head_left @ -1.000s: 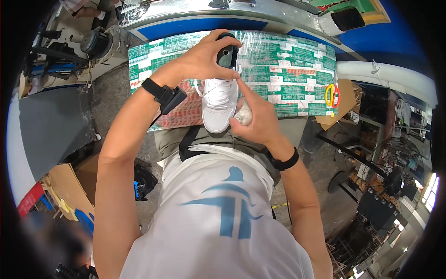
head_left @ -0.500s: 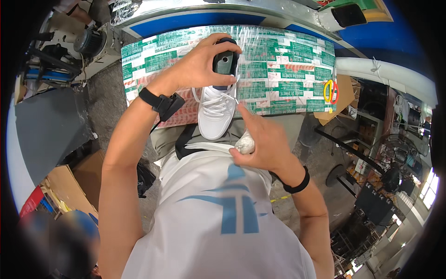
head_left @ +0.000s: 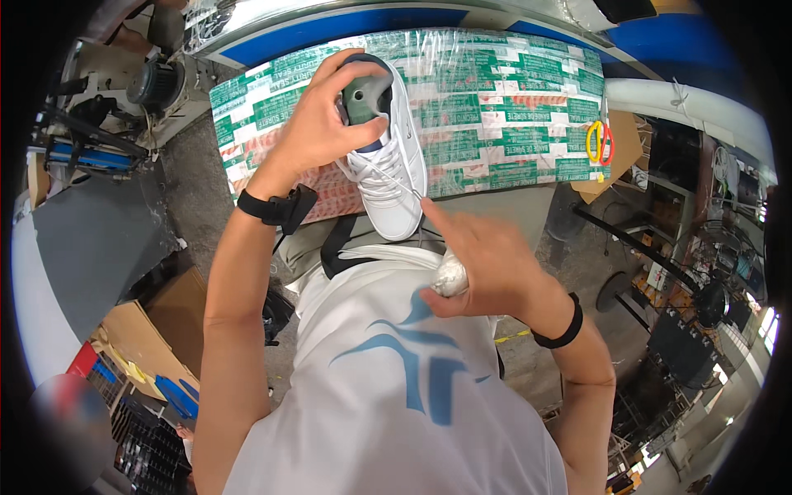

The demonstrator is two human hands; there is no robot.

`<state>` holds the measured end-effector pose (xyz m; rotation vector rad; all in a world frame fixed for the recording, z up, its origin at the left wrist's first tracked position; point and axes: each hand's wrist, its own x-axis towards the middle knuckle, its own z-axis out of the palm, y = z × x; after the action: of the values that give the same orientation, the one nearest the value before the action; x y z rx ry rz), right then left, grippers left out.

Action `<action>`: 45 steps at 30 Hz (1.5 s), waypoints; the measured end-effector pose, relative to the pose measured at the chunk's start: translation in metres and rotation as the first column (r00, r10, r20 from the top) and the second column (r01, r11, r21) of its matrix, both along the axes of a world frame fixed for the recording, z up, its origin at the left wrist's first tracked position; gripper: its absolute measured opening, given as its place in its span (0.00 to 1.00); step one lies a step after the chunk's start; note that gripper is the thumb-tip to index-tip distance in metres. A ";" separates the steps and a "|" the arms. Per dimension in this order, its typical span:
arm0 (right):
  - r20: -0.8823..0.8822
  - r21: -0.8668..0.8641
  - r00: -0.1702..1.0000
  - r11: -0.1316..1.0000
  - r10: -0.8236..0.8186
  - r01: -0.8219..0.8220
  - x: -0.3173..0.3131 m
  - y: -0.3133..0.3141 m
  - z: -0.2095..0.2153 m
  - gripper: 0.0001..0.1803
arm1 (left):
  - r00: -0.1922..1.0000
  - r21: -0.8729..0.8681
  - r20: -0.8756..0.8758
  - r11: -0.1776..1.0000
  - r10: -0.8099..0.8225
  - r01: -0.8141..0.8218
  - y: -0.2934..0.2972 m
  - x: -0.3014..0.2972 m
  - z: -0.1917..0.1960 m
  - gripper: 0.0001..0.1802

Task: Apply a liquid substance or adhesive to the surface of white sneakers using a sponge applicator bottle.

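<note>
A white lace-up sneaker (head_left: 396, 216) lies over the near edge of the covered bench, its toe toward me and tilted slightly. Inside its opening sits a dark green shoe last (head_left: 360, 106) with a round hole. My left hand (head_left: 318, 124) is closed round the last and heel collar. My right hand (head_left: 499, 260) is closed on a tool with a white wrapped handle (head_left: 450, 277). Its index finger stretches along toward the shoe's right side, where a thin tip meets the laces (head_left: 381, 177). Most of the tool's shaft is hidden by the fingers.
Green-and-white printed tape and clear film cover the bench (head_left: 511, 124). Yellow and red scissors (head_left: 601, 144) hang at its right end. Behind runs a metal-and-blue ledge (head_left: 355, 29). A cardboard box (head_left: 148, 338) stands at lower left, and a black-poled stand (head_left: 635, 239) at right.
The shoe has tilted and turned so more of its right side shows, with my left hand shifting left round the last. My right hand, still gripping the tool, has moved slightly right and nearer me.
</note>
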<state>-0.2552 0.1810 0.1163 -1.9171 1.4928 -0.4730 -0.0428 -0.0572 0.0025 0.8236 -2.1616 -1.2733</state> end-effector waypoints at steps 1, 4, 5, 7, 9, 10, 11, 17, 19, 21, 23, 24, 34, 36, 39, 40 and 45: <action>0.007 0.019 1.000 1.000 -0.011 0.011 0.000 0.002 0.000 0.57 | 1.000 0.006 -0.004 1.000 0.011 -0.011 0.002 -0.003 0.000 0.35; 0.116 -0.042 0.989 0.994 -0.093 0.098 0.001 0.020 -0.011 0.58 | 0.995 -0.075 0.085 0.997 0.042 -0.036 0.008 -0.014 0.004 0.36; 0.113 -0.038 0.990 0.995 -0.087 0.091 0.006 0.029 -0.014 0.58 | 0.995 -0.072 0.082 0.997 0.049 -0.043 0.010 -0.019 0.006 0.36; 0.128 0.116 0.979 0.983 -0.157 0.143 0.020 0.040 -0.016 0.59 | 0.991 -0.071 0.118 0.996 0.066 -0.058 0.013 -0.024 0.009 0.35; 0.157 0.006 0.979 0.991 -0.133 0.133 0.029 0.032 -0.022 0.60 | 0.992 -0.079 0.106 0.995 0.074 -0.065 0.012 -0.021 0.005 0.35; 0.187 -0.105 0.975 0.984 -0.123 0.144 0.034 0.027 -0.028 0.60 | 0.993 -0.101 0.083 0.992 0.081 -0.072 0.010 -0.019 0.001 0.36; 0.192 -0.106 0.973 0.982 -0.132 0.155 0.032 0.023 -0.038 0.60 | 0.994 -0.122 0.061 0.989 0.086 -0.079 0.009 -0.016 -0.003 0.36; -0.148 -0.094 0.988 0.995 -0.045 0.032 -0.005 -0.012 -0.070 0.62 | 0.996 -0.119 0.011 0.989 0.086 -0.085 0.013 -0.016 -0.004 0.35; -0.181 0.000 0.981 0.998 -0.063 0.064 -0.006 -0.010 -0.065 0.65 | 0.996 -0.063 0.050 0.996 0.069 -0.065 0.014 -0.018 0.000 0.36; -0.073 -0.021 0.996 0.998 -0.058 0.056 -0.002 0.026 -0.046 0.65 | 0.997 -0.067 0.032 0.996 0.067 -0.065 0.015 -0.019 -0.003 0.36; 0.038 -0.042 0.998 0.998 -0.049 0.051 0.003 0.048 -0.033 0.65 | 0.987 -0.208 0.105 0.973 0.124 -0.100 0.026 -0.029 0.001 0.36; 0.105 -0.038 0.990 0.995 -0.092 0.097 0.011 0.050 -0.029 0.65 | 0.987 -0.149 0.116 0.985 0.109 -0.091 0.027 -0.032 -0.001 0.36; 0.342 -0.054 0.909 0.961 -0.237 0.271 -0.016 -0.012 -0.045 0.55 | 0.994 -0.151 0.092 0.988 0.058 -0.044 0.024 -0.029 -0.003 0.36; 0.262 -0.094 0.946 0.971 -0.189 0.220 -0.017 -0.025 -0.050 0.52 | 0.992 -0.149 0.102 0.987 0.075 -0.059 0.026 -0.029 -0.005 0.37; 0.090 -0.131 0.991 0.985 -0.100 0.112 -0.022 -0.033 -0.051 0.48 | 0.993 -0.174 0.080 0.982 0.086 -0.071 0.027 -0.029 -0.006 0.37; 0.009 -0.091 0.998 0.994 -0.059 0.059 -0.024 -0.036 -0.048 0.50 | 0.991 -0.156 0.098 0.985 0.091 -0.075 0.027 -0.030 -0.003 0.37; -0.338 0.099 0.940 0.992 -0.043 0.081 -0.037 0.003 -0.048 0.54 | 0.998 -0.102 0.046 0.994 0.043 -0.038 0.022 -0.022 -0.001 0.37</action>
<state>-0.2921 0.1845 0.0683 -1.9344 1.7585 -0.0858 -0.0652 -0.0350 0.0014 0.8598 -2.2163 -1.1248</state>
